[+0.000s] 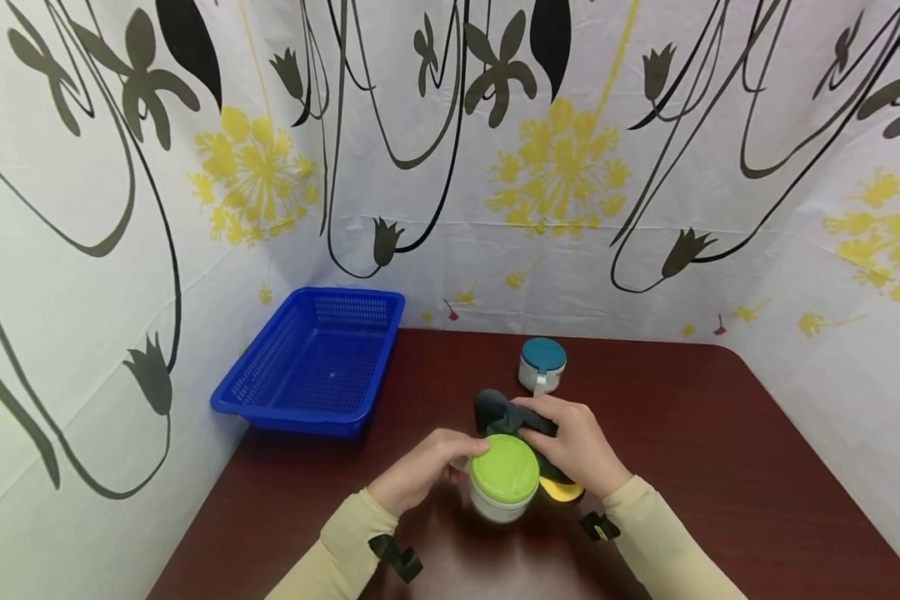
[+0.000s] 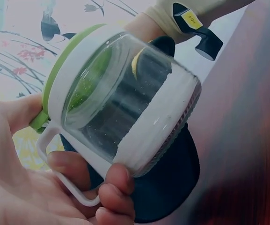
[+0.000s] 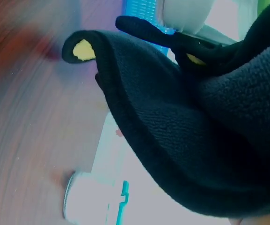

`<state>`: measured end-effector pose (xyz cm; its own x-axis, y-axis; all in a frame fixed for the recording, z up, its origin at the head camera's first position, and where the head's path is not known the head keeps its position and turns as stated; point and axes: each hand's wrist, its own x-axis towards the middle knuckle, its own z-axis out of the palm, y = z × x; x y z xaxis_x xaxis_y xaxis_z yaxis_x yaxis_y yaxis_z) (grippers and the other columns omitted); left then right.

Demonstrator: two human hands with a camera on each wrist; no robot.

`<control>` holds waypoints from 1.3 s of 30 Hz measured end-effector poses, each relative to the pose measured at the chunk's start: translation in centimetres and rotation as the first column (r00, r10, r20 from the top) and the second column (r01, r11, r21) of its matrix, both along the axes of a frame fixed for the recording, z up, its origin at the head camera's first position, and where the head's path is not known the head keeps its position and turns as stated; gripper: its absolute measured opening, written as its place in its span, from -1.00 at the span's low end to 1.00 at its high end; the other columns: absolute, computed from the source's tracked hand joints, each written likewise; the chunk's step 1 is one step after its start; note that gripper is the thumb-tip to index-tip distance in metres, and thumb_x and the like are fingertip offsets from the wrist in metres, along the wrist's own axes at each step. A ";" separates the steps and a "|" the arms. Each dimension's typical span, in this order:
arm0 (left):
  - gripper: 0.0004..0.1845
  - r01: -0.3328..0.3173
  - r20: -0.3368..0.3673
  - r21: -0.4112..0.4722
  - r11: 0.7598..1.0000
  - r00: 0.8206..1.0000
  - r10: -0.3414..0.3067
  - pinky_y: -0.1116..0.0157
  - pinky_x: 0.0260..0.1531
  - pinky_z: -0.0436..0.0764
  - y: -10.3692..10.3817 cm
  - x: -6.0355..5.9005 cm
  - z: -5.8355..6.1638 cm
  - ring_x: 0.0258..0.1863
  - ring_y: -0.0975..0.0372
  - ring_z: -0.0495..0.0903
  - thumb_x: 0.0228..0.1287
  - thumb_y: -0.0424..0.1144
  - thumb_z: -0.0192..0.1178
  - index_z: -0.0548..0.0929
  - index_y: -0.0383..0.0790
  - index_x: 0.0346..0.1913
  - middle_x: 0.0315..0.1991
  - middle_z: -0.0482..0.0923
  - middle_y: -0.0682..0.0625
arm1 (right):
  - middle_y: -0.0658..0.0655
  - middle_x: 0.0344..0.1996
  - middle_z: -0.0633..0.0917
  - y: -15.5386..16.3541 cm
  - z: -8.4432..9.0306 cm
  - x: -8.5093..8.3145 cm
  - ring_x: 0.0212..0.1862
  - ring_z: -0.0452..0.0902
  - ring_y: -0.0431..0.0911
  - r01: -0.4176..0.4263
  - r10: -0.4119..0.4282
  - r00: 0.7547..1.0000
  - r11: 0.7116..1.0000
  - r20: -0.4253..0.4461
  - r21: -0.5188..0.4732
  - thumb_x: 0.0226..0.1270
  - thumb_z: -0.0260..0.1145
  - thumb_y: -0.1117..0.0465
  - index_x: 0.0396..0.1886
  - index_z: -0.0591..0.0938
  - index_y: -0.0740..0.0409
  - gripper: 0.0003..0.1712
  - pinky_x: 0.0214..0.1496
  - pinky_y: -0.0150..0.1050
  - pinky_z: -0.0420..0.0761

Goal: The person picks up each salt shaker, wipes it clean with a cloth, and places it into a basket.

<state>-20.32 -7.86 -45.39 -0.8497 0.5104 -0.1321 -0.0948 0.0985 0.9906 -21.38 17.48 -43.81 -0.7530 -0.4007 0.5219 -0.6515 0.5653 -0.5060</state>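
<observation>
By its white handle, my left hand [image 1: 437, 468] holds a seasoning jar [image 1: 505, 471] with a green lid, the thumb at the lid's edge. In the left wrist view the glass jar [image 2: 125, 103] is tilted, and white contents show at its bottom. My right hand [image 1: 576, 442] grips a dark grey cloth [image 1: 493, 412] with a yellow underside, bunched up close against the jar's right side. Folds of the fuzzy cloth [image 3: 158, 93] fill much of the right wrist view and hide most of the right hand there.
Behind the right hand, a second jar [image 1: 543, 357] with a blue lid stands on the dark red-brown table [image 1: 690, 417]. A blue plastic basket [image 1: 288, 419] sits at the back left. Patterned white sheeting [image 1: 450, 192] hangs around the table.
</observation>
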 end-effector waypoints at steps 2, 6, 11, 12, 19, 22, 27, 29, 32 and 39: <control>-0.63 0.018 0.001 0.002 1.000 1.000 -0.018 0.26 -0.39 0.42 0.1 0.1 0.1 -0.42 0.19 0.48 0.28 0.13 0.26 0.74 -0.13 -0.39 -0.47 0.55 0.06 | -0.20 -0.05 0.68 0.0 0.0 0.0 -0.03 0.63 -0.25 -0.018 0.018 1.000 1.000 0.019 0.003 0.19 0.55 0.24 0.12 0.69 -0.19 -0.50 -0.04 -0.26 0.66; -0.63 0.025 0.001 0.009 1.000 1.000 -0.025 0.28 -0.41 0.41 0.2 0.2 0.2 -0.42 0.19 0.47 0.27 0.12 0.26 0.76 -0.13 -0.37 -0.47 0.56 0.06 | -0.24 -0.04 0.67 0.0 -0.1 -0.1 -0.02 0.62 -0.26 -0.040 0.039 0.999 0.999 0.035 0.006 0.18 0.55 0.24 0.11 0.69 -0.23 -0.50 -0.03 -0.25 0.65; -0.65 0.016 -0.007 0.019 1.000 1.000 -0.016 0.28 -0.42 0.41 0.1 0.1 0.1 -0.41 0.19 0.49 0.28 0.10 0.26 0.76 -0.13 -0.36 -0.45 0.58 0.07 | -0.26 -0.07 0.67 0.0 -0.9 -0.3 -0.06 0.62 -0.28 -0.059 0.059 0.997 0.998 0.048 -0.001 0.21 0.53 0.20 0.10 0.70 -0.25 -0.53 -0.05 -0.24 0.66; -0.65 0.014 -0.009 0.023 1.000 1.000 -0.013 0.28 -0.42 0.42 0.1 0.1 0.1 -0.42 0.19 0.49 0.28 0.10 0.27 0.76 -0.12 -0.36 -0.46 0.58 0.06 | -0.27 -0.07 0.67 0.0 -1.2 -0.3 -0.07 0.62 -0.28 -0.062 0.062 0.996 0.998 0.061 0.002 0.23 0.52 0.18 0.10 0.69 -0.25 -0.55 -0.06 -0.25 0.66; -0.66 0.023 -0.028 0.041 0.999 0.999 -0.022 0.27 -0.44 0.41 0.0 -0.1 0.0 -0.45 0.20 0.46 0.29 0.11 0.26 0.72 -0.08 -0.42 -0.52 0.49 0.06 | -0.30 -0.04 0.67 0.2 -2.9 -0.4 -0.04 0.62 -0.30 -0.065 0.056 0.987 0.997 0.150 0.053 0.28 0.45 -0.06 0.15 0.68 -0.19 -0.57 -0.08 -0.28 0.65; -0.66 0.035 -0.029 0.035 0.999 0.999 -0.034 0.27 -0.43 0.41 0.0 -0.1 -0.1 -0.45 0.19 0.45 0.30 0.11 0.25 0.70 -0.08 -0.44 -0.52 0.47 0.04 | -0.30 -0.05 0.66 0.2 -3.0 -0.5 -0.03 0.62 -0.30 -0.063 0.053 0.987 0.996 0.152 0.061 0.28 0.44 -0.08 0.14 0.68 -0.21 -0.57 -0.07 -0.27 0.65; -0.66 0.037 -0.021 0.038 0.999 0.999 -0.037 0.27 -0.42 0.42 0.1 -0.2 -0.2 -0.44 0.19 0.47 0.30 0.12 0.25 0.71 -0.08 -0.41 -0.51 0.49 0.05 | -0.32 -0.05 0.66 0.3 -2.9 -0.5 -0.03 0.62 -0.30 -0.064 0.054 0.987 0.996 0.153 0.061 0.28 0.44 -0.11 0.14 0.68 -0.24 -0.57 -0.06 -0.27 0.65; -0.66 0.041 -0.014 0.042 0.998 0.999 -0.041 0.27 -0.41 0.43 0.1 -0.2 -0.2 -0.43 0.19 0.48 0.30 0.12 0.24 0.72 -0.08 -0.38 -0.50 0.51 0.06 | -0.32 -0.05 0.66 0.3 -2.8 -0.5 -0.03 0.62 -0.30 -0.069 0.060 0.986 0.996 0.158 0.050 0.27 0.43 -0.13 0.14 0.68 -0.24 -0.56 -0.06 -0.27 0.65; -0.66 0.050 -0.001 0.049 0.998 0.999 -0.050 0.28 -0.40 0.45 0.1 -0.2 -0.2 -0.43 0.20 0.49 0.30 0.12 0.25 0.74 -0.09 -0.36 -0.49 0.53 0.07 | -0.30 -0.05 0.66 0.3 -2.8 -0.5 -0.04 0.62 -0.29 -0.077 0.071 0.984 0.997 0.165 0.030 0.27 0.42 -0.16 0.13 0.68 -0.25 -0.56 -0.07 -0.27 0.66; -0.68 0.091 0.027 0.063 0.994 0.995 -0.093 0.30 -0.41 0.47 0.4 -0.1 -0.3 -0.45 0.23 0.51 0.29 0.09 0.25 0.75 -0.10 -0.34 -0.49 0.58 0.07 | -0.25 -0.07 0.68 0.2 -1.4 -0.2 -0.09 0.63 -0.26 -0.098 0.101 0.983 0.995 0.155 -0.029 0.28 0.48 0.04 0.12 0.68 -0.29 -0.59 -0.10 -0.25 0.66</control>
<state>-20.42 -7.42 -45.69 -0.7951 0.5940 -0.1222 -0.1176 0.0467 0.9920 -21.57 17.71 -45.21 -0.7825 -0.4679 0.4107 -0.6164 0.4894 -0.6169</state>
